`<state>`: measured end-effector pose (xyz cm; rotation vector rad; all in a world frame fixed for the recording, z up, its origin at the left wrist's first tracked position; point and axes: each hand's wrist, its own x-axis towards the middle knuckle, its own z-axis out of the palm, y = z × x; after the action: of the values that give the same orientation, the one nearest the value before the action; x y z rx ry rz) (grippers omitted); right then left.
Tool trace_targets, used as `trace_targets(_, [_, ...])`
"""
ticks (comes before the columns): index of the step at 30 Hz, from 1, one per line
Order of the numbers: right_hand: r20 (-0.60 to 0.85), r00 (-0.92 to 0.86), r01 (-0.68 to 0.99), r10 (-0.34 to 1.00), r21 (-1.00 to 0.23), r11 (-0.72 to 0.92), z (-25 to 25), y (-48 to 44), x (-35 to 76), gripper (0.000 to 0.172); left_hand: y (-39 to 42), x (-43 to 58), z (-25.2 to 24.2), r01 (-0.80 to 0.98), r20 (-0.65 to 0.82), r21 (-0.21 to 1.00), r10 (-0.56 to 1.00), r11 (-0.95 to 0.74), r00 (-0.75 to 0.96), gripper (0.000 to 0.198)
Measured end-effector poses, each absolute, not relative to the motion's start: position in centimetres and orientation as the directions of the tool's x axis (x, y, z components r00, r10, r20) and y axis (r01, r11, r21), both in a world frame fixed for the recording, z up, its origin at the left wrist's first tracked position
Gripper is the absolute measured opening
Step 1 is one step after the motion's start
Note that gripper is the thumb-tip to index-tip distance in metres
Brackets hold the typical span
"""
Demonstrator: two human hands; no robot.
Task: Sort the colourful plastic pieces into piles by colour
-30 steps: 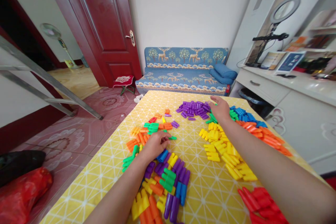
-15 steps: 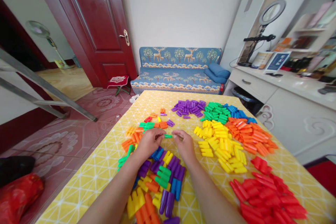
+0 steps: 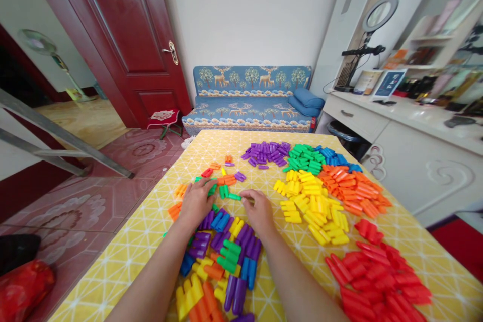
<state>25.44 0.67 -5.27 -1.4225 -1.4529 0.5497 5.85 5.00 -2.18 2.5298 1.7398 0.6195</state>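
Observation:
My right hand (image 3: 258, 211) pinches the near end of a slim green plastic piece (image 3: 234, 197), bullet-shaped, just above the table. Beside its far end lies a joined pair of green pieces (image 3: 224, 191). My left hand (image 3: 198, 198) reaches over the left side, palm down, fingers stretched out and touching green pieces (image 3: 212, 189) that it partly covers. Between my forearms spreads a mixed pile of joined purple, blue, yellow, orange and green pieces, with a green block (image 3: 229, 255) on top and a purple pair (image 3: 235, 294) nearer me.
Sorted heaps lie on the yellow tablecloth (image 3: 298, 261): purple (image 3: 266, 153), green (image 3: 305, 158), blue (image 3: 332, 156), yellow (image 3: 320, 206), orange (image 3: 354, 186) and red (image 3: 381, 276). Behind the table stands a blue sofa (image 3: 245, 105); at right, a white dresser (image 3: 415, 161).
My left hand has let go of the slim green piece and moved left onto other green pieces. My right hand now pinches the slim piece. The view has shifted slightly.

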Motion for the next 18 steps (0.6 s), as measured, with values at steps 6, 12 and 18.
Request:
trace_targets(6, [0.319, 0.170, 0.480, 0.932, -0.853, 0.205, -5.23, 0.55, 25.40, 0.022, 4.72, 6.33, -1.60, 0.905, 0.363, 0.192, 0.884, -0.380, 0.294, 0.036])
trace_targets(12, [0.325, 0.169, 0.484, 0.930, -0.850, 0.209, -5.28, 0.52, 25.42, 0.022, 4.89, 5.98, -1.73, 0.908, 0.371, 0.236, 0.895, -0.347, 0.246, 0.034])
trace_targets(18, [0.352, 0.153, 0.507, 0.923, -0.830, 0.232, -5.51, 0.66, 25.38, 0.021, 4.52, 5.96, -1.24, 0.937, 0.317, 0.177, 0.919, -0.301, 0.236, 0.038])
